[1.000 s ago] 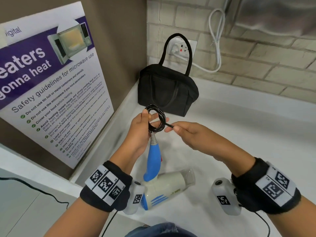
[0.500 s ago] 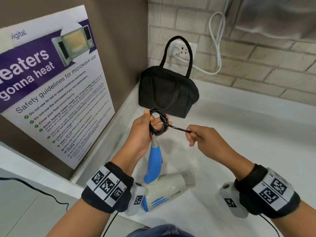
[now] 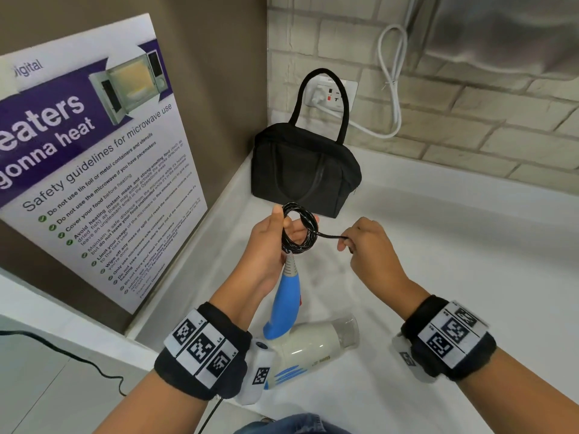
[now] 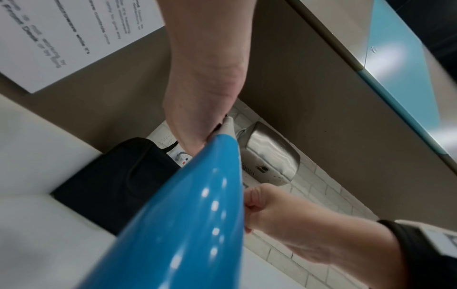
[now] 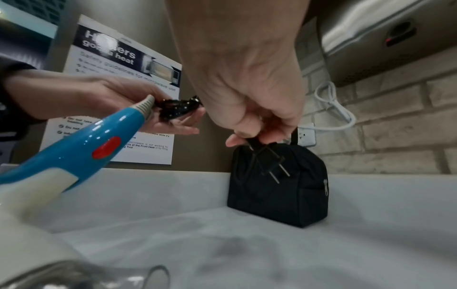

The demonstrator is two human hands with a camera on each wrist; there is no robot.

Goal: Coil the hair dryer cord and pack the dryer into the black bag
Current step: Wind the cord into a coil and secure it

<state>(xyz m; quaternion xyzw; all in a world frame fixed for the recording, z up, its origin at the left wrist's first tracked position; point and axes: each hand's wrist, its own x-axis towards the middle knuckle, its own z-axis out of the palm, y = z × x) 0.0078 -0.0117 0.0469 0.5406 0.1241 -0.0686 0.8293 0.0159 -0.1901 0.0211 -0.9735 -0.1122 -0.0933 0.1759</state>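
1. Black cord [image 3: 299, 228] sits wound in a small coil in the left hand [image 3: 269, 242], thumb and fingers curled round the loops, just in front of the black bag [image 3: 304, 170].
2. Right hand [image 3: 366, 245] pinches the cord's free end; right-wrist view shows the plug [image 5: 268, 162] hanging below the fingers.
3. Hair dryer [image 3: 300, 336] dangles below the coil, above the white table [image 3: 454, 277].
4. Step in hand, judged: last turn of coiling.
5. Next move likely calls for tucking the plug end in, then opening the bag, which looks shut.
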